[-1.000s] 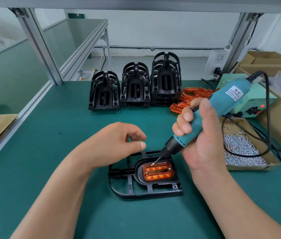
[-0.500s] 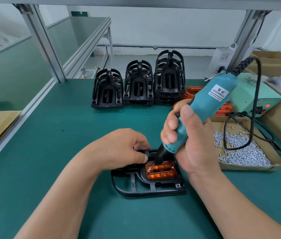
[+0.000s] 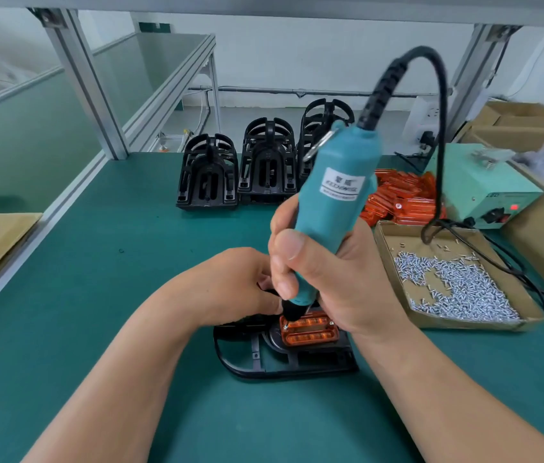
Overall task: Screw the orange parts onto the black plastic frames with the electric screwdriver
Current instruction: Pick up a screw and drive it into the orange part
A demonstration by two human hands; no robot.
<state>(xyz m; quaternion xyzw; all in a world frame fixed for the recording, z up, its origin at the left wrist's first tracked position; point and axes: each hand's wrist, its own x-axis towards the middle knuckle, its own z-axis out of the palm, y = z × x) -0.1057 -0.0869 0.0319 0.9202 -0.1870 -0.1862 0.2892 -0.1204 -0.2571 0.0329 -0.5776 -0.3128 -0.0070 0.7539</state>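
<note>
Both grips closed: right hand (image 3: 340,282) holds screwdriver (image 3: 334,195) steeper now on orange part (image 3: 310,332), left hand (image 3: 230,285) clasps frame (image 3: 317,357).

The fingertips of the left hand (image 3: 230,285) and the far end of the black frame (image 3: 263,362) are hidden behind the right hand (image 3: 334,279) and the electric screwdriver (image 3: 334,208), whose label (image 3: 340,185) is too blurred to read and whose body covers much of the rightmost stack of frames (image 3: 317,128).
</note>
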